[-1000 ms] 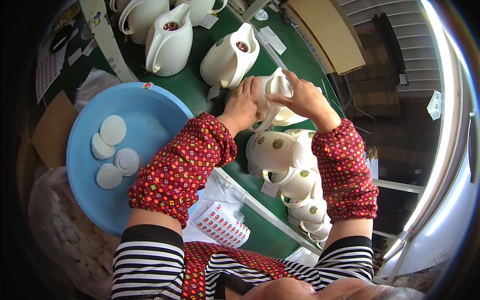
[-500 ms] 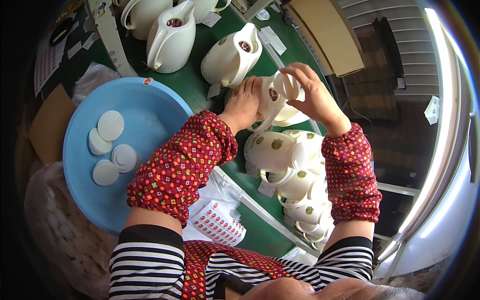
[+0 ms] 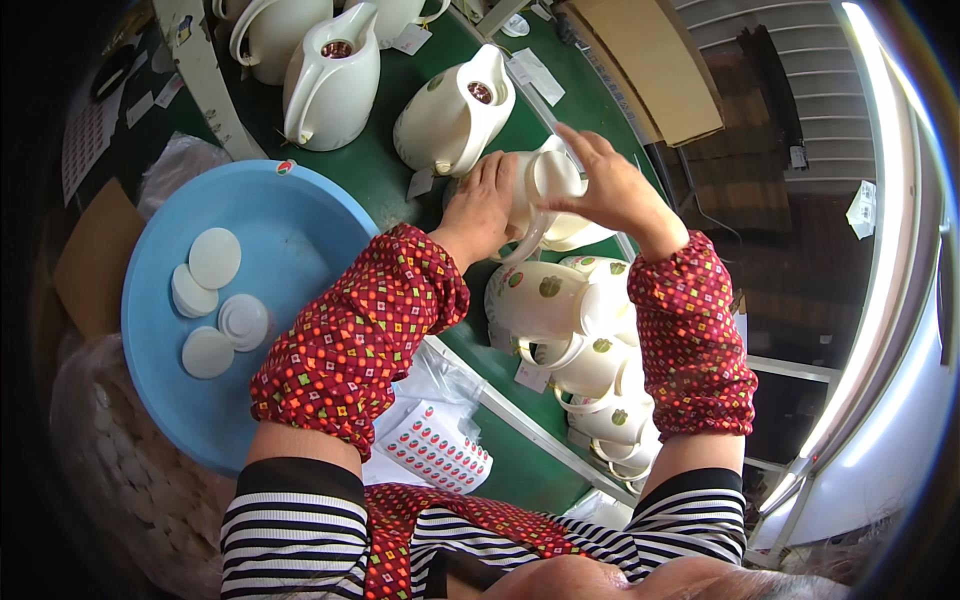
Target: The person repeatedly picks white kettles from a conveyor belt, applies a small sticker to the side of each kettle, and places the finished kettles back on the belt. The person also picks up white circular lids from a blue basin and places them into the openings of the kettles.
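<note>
At the middle of the bench, my left hand (image 3: 481,212) rests on the side of a cream jug (image 3: 528,222), fingers curved against its body near the handle. Over that jug's mouth, my right hand (image 3: 622,198) holds a round white lid (image 3: 557,178) between thumb and fingers. The lid covers the opening; whether it is seated cannot be seen. Just beyond stands a lidless jug (image 3: 455,115) with a shiny reddish-brown inside. Toward me on the right, a row of lidded jugs (image 3: 540,300) with green leaf prints lies close to my right forearm.
A blue basin (image 3: 300,215) at left holds several white lids (image 3: 215,258). More lidless jugs (image 3: 335,85) stand at the back left. A sticker sheet (image 3: 440,447) lies nearer me on the green bench (image 3: 530,465). A cardboard box (image 3: 640,70) sits at the far right.
My right hand has brought the lid left and down over the jug's mouth, so the reddish-brown opening is now covered. My left hand stays on the jug. The view has shifted slightly.
</note>
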A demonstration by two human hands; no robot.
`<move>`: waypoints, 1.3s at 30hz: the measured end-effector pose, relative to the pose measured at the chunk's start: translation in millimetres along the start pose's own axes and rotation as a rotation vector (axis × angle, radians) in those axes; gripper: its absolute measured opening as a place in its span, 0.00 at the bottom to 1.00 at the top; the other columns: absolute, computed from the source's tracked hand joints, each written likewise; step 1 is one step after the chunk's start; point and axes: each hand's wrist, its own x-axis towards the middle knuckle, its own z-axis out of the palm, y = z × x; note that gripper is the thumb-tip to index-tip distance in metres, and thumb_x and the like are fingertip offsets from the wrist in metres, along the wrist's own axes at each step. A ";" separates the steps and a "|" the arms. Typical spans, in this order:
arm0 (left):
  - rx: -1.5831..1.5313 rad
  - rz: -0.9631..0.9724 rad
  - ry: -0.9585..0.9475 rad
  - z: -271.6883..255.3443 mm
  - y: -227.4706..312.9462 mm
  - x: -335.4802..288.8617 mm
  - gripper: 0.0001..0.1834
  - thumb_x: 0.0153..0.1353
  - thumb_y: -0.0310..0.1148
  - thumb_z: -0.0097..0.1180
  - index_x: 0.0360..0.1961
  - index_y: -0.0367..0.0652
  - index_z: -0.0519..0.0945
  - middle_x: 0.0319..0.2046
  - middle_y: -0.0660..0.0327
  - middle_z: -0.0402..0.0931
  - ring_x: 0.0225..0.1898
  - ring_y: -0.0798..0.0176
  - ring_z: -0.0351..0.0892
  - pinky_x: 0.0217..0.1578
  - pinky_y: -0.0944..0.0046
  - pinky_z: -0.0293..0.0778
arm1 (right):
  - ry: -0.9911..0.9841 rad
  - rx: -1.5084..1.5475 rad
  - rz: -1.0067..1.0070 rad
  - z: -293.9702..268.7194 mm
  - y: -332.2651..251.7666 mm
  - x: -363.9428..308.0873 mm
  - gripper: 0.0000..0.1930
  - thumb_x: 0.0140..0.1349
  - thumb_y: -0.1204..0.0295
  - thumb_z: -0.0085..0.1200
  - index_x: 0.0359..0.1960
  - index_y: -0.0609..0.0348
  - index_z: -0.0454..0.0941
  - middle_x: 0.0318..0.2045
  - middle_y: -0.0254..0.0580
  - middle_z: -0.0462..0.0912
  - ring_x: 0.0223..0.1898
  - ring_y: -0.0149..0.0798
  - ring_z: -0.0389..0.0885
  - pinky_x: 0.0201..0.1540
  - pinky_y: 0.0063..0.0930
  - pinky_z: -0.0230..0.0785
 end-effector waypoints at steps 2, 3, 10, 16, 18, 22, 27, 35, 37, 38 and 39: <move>-0.014 -0.021 -0.006 -3.6 -1.4 -0.1 0.57 0.48 0.31 0.76 0.72 0.35 0.50 0.71 0.41 0.54 0.75 0.38 0.53 0.74 0.48 0.58 | -0.115 0.054 -0.093 -0.6 -4.9 -2.6 0.49 0.48 0.71 0.75 0.74 0.43 0.63 0.64 0.62 0.73 0.58 0.59 0.81 0.59 0.45 0.76; -0.024 -0.020 -0.014 -3.0 0.2 1.4 0.56 0.48 0.30 0.76 0.72 0.35 0.50 0.71 0.41 0.55 0.75 0.38 0.53 0.74 0.48 0.59 | -0.067 0.021 -0.157 4.5 -8.6 -1.0 0.34 0.55 0.64 0.70 0.66 0.50 0.74 0.56 0.62 0.81 0.52 0.59 0.84 0.55 0.44 0.78; -0.040 -0.015 -0.007 -6.9 3.6 1.1 0.58 0.46 0.31 0.78 0.72 0.38 0.51 0.70 0.43 0.57 0.75 0.39 0.54 0.73 0.47 0.59 | -0.009 -0.126 0.016 1.8 -3.5 -2.0 0.34 0.58 0.50 0.67 0.62 0.54 0.75 0.43 0.55 0.85 0.43 0.56 0.87 0.46 0.46 0.81; -0.043 -0.030 -0.023 -3.2 2.6 4.8 0.61 0.44 0.27 0.78 0.74 0.39 0.49 0.72 0.43 0.55 0.74 0.36 0.54 0.72 0.45 0.62 | -0.215 -0.066 0.186 9.6 0.0 7.6 0.43 0.54 0.39 0.67 0.60 0.62 0.73 0.39 0.61 0.87 0.44 0.60 0.87 0.49 0.50 0.78; -0.059 -0.030 -0.004 0.5 4.6 3.2 0.60 0.44 0.26 0.77 0.74 0.39 0.49 0.73 0.43 0.54 0.74 0.36 0.55 0.71 0.45 0.63 | -0.265 -0.078 0.270 8.4 -3.6 -0.3 0.47 0.52 0.36 0.68 0.62 0.63 0.72 0.45 0.62 0.85 0.48 0.59 0.86 0.52 0.48 0.78; -0.070 -0.013 -0.015 3.2 9.5 3.7 0.59 0.46 0.26 0.75 0.74 0.39 0.49 0.73 0.43 0.55 0.74 0.36 0.55 0.70 0.44 0.64 | 0.004 0.015 -0.137 36.5 23.6 -18.3 0.39 0.61 0.44 0.63 0.67 0.55 0.69 0.51 0.65 0.77 0.54 0.63 0.80 0.56 0.51 0.74; -0.050 -0.029 0.001 17.1 3.3 7.7 0.56 0.48 0.25 0.74 0.74 0.39 0.51 0.72 0.45 0.57 0.74 0.37 0.55 0.72 0.45 0.60 | 0.034 0.006 0.412 44.6 -13.0 -6.5 0.45 0.57 0.31 0.54 0.51 0.70 0.74 0.33 0.59 0.86 0.36 0.55 0.89 0.38 0.42 0.80; -0.017 0.052 0.030 26.6 -5.4 5.8 0.54 0.51 0.29 0.73 0.75 0.38 0.52 0.74 0.45 0.55 0.74 0.37 0.55 0.73 0.45 0.57 | 0.302 0.005 0.037 83.0 14.6 -18.6 0.35 0.62 0.36 0.53 0.56 0.53 0.77 0.48 0.61 0.77 0.45 0.58 0.83 0.44 0.46 0.78; -0.019 0.064 0.053 31.8 -11.5 10.7 0.54 0.52 0.31 0.73 0.75 0.38 0.52 0.74 0.45 0.55 0.74 0.37 0.55 0.73 0.45 0.57 | 0.283 0.015 0.162 84.9 -0.3 -15.6 0.35 0.63 0.39 0.55 0.58 0.57 0.75 0.47 0.63 0.76 0.43 0.59 0.83 0.45 0.46 0.78; -0.015 0.066 0.066 32.6 -13.4 11.8 0.54 0.52 0.32 0.73 0.75 0.38 0.52 0.74 0.44 0.55 0.74 0.37 0.55 0.73 0.45 0.57 | 0.344 0.037 0.307 87.8 -11.4 -9.2 0.36 0.63 0.38 0.53 0.57 0.58 0.76 0.48 0.63 0.77 0.44 0.57 0.84 0.42 0.42 0.78; 0.004 0.054 0.018 27.3 -9.5 9.9 0.55 0.53 0.35 0.72 0.76 0.38 0.50 0.74 0.44 0.55 0.75 0.37 0.54 0.73 0.46 0.56 | 0.404 0.038 0.415 98.8 -20.9 -0.9 0.37 0.63 0.38 0.53 0.58 0.59 0.76 0.50 0.64 0.76 0.43 0.56 0.84 0.42 0.41 0.78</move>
